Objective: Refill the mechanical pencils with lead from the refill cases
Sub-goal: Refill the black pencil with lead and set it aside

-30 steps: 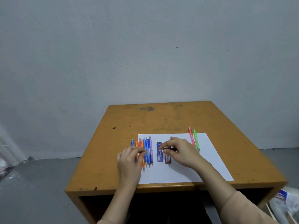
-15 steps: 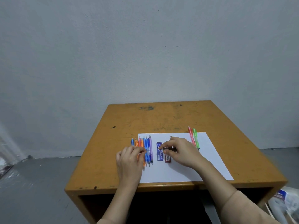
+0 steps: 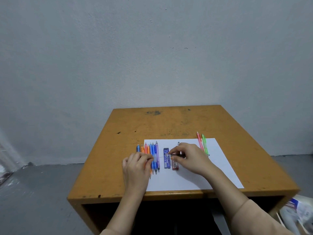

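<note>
My left grip (image 3: 135,166) pinched a thin lead (image 3: 160,157) just left of the blue refill case (image 3: 166,158), my right grip (image 3: 189,158) clamped on what seemed a dark pencil (image 3: 177,155) just right of it; a skewed push could snap the lead.

Both forearms enter from the bottom edge: left from lower centre-left, mostly bare; right from the lower right corner, in a beige sleeve. Left hand (image 3: 136,167) sits centre frame, back up, thumb and index pinching a thin lead (image 3: 160,157), other fingers curled. Right hand (image 3: 191,158) is just right of centre, back up, fingertips pinching a dark mechanical pencil (image 3: 177,155) held level, pointing toward the left hand. Hands near, not touching.
</note>
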### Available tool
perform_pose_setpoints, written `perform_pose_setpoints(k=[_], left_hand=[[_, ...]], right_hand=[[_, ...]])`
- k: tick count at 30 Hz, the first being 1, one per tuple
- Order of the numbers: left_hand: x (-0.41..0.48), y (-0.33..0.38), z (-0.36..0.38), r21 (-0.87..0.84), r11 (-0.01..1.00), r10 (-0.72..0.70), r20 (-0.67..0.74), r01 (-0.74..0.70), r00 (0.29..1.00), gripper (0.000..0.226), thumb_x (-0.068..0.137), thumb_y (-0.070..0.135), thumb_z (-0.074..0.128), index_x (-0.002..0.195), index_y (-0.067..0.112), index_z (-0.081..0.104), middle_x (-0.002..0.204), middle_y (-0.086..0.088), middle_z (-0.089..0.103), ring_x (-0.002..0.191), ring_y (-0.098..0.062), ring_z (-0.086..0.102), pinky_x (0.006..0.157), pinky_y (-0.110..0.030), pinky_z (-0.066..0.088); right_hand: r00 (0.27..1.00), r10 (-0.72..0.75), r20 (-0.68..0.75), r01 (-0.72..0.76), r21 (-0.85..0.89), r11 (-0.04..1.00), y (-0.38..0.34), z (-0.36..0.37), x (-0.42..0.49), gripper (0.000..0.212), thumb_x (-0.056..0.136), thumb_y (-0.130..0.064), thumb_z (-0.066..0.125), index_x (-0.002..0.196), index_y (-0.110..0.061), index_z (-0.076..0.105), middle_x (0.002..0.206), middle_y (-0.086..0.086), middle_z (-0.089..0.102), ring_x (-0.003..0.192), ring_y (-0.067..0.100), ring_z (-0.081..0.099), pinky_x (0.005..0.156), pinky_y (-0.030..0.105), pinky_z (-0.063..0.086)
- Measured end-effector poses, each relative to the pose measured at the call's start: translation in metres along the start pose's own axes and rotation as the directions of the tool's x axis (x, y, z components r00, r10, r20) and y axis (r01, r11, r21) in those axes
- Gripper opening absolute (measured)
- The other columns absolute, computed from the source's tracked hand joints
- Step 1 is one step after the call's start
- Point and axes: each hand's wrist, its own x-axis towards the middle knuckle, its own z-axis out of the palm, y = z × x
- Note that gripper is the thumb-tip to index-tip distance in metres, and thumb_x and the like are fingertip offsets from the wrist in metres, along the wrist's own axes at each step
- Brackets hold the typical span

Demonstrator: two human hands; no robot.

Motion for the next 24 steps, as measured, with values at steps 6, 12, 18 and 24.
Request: perform_pose_setpoints(k=[6,12,18,24], left_hand=[[0.0001,0.0006,0.0001,-0.014,1.000,0.005,-0.004,-0.005,1.000,0.018,0.070,0.019,0.082,0.084,0.019,0.071,0.085,0.008,0.067,0.083,-0.006,0.058,0.076,-0.028,0.035],[-0.0005,-0.0006,0.0007,-0.068,0.997,-0.027,0.011,0.028,1.000,0.017,0.073,0.021,0.080,0.087,0.020,0.071,0.087,0.010,0.067,0.087,0.004,0.047,0.078,-0.017,0.030],[-0.0002,-0.0010,0.0009,-0.077,0.997,-0.028,0.005,0.028,1.000,0.017,0.073,0.021,0.080,0.087,0.020,0.071,0.087,0.010,0.067,0.087,0.005,0.047,0.077,-0.018,0.030],[-0.0003,-0.0013,0.0012,-0.070,0.997,-0.011,-0.009,0.010,1.000,0.015,0.073,0.018,0.080,0.086,0.020,0.071,0.086,0.010,0.066,0.087,0.008,0.041,0.077,-0.024,0.031]], right_hand=[[1.000,0.008,-0.003,-0.008,0.015,1.000,0.0014,0.0002,-0.0004,0.021,0.088,-0.038,0.062,0.107,-0.033,0.070,0.094,-0.015,0.061,0.085,0.005,0.056,0.076,0.032,0.052],[1.000,0.024,-0.006,-0.024,0.009,1.000,0.0016,0.0016,0.0013,0.021,0.087,-0.038,0.063,0.107,-0.033,0.071,0.097,-0.014,0.063,0.086,0.005,0.057,0.076,0.033,0.053],[1.000,0.024,-0.016,-0.024,-0.018,1.000,0.0020,0.0035,0.0024,0.022,0.088,-0.039,0.062,0.107,-0.034,0.070,0.097,-0.013,0.062,0.089,0.005,0.056,0.076,0.033,0.052],[1.000,0.023,-0.019,-0.024,-0.029,0.999,0.0022,0.0045,0.0020,0.022,0.087,-0.040,0.062,0.108,-0.035,0.070,0.099,-0.012,0.063,0.090,0.005,0.056,0.076,0.033,0.052]])
